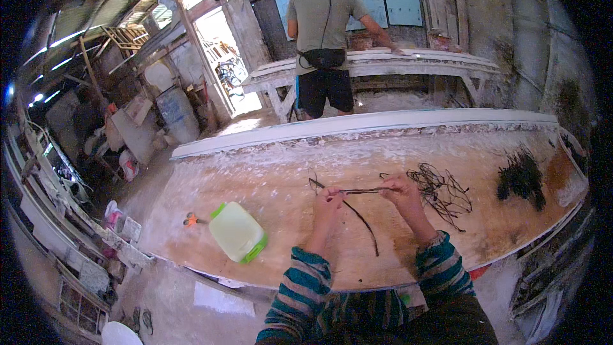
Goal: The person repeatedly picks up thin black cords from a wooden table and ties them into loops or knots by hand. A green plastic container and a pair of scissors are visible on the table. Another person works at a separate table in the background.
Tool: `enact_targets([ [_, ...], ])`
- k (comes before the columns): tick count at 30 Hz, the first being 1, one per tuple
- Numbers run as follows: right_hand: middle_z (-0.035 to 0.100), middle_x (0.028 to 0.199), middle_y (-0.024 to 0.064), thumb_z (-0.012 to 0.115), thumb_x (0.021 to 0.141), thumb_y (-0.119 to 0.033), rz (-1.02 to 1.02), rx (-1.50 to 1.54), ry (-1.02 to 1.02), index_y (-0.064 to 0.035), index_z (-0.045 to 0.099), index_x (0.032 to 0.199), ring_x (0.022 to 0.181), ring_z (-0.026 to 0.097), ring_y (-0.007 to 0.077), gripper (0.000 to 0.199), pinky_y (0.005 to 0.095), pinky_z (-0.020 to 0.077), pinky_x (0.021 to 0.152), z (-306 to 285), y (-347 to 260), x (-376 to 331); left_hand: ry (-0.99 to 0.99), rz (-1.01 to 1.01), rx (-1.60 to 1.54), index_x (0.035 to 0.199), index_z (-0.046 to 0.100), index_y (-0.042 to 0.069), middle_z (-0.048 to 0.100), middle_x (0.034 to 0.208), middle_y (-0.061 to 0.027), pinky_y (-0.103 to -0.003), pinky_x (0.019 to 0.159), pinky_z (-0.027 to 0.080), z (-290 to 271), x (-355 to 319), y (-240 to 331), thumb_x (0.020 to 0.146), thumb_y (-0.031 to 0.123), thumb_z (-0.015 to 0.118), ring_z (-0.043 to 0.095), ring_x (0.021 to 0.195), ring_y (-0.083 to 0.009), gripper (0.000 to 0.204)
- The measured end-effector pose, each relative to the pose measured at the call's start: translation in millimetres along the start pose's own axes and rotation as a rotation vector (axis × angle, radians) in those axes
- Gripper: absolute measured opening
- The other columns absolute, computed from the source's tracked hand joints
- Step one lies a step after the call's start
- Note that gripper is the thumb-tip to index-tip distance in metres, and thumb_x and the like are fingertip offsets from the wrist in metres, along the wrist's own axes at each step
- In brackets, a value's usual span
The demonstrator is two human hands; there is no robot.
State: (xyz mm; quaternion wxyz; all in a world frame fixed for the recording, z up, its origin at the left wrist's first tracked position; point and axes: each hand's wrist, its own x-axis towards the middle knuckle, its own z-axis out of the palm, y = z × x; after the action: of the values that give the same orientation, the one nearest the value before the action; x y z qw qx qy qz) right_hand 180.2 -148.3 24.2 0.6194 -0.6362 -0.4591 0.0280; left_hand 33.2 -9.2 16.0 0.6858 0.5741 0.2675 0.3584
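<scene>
Between my two hands a thin black cord [361,191] is stretched across, just above the wooden table. My left hand [329,199] pinches it at one end, and a loose black length hangs from there down to the right over the wood. The other end is pinched in the fingers of my right hand [401,191]. Right beside that hand lies a loose tangle of black cords [444,191]. To the left sits a white container with green clips [237,232], and orange-handled scissors [193,220] lie next to it.
A dense black pile of strands [520,177] lies on the right of the table [300,255]. Along the far edge runs a long white board [364,124]. Beyond it a person [324,19] stands at a white workbench [408,64]. A blue barrel [177,115] stands at the left.
</scene>
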Motion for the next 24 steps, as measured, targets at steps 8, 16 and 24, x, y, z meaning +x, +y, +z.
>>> enact_targets([
  [8,0.054,0.102,0.0058,0.063,0.078,-0.012,0.137,0.436,-0.614,-0.0012,0.064,0.085,0.097,0.051,0.0146,0.013,0.0275,0.0408,0.084,8.1,-47.3,-10.0,0.139,0.080,-0.061,0.093,0.057,0.004,0.053,0.070,0.0020,-0.019,0.049,0.035,-6.8,6.1,-2.0,0.079,0.012,0.059,0.044,0.057,-0.0052,0.016],
  [16,0.057,0.088,0.0016,0.062,0.077,-0.011,0.222,0.488,-0.620,-0.0050,0.059,0.079,0.087,0.053,0.0131,0.007,0.0271,0.0409,0.081,4.5,-43.0,-6.0,-0.089,0.047,0.036,0.086,0.060,0.003,0.057,0.071,0.0017,-0.019,0.052,0.035,-5.8,12.2,-8.0,0.078,0.009,0.061,0.044,0.059,-0.0046,0.010],
  [24,0.056,0.081,0.0017,0.061,0.073,-0.001,0.126,0.245,-0.312,-0.0052,0.055,0.078,0.079,0.052,0.0119,0.009,0.0271,0.0431,0.074,4.7,-7.3,3.5,-0.492,0.060,0.155,0.086,0.061,0.003,0.059,0.074,0.0013,-0.022,0.065,0.042,0.5,2.9,-2.4,0.078,0.013,0.064,0.052,0.070,-0.0082,0.014],
])
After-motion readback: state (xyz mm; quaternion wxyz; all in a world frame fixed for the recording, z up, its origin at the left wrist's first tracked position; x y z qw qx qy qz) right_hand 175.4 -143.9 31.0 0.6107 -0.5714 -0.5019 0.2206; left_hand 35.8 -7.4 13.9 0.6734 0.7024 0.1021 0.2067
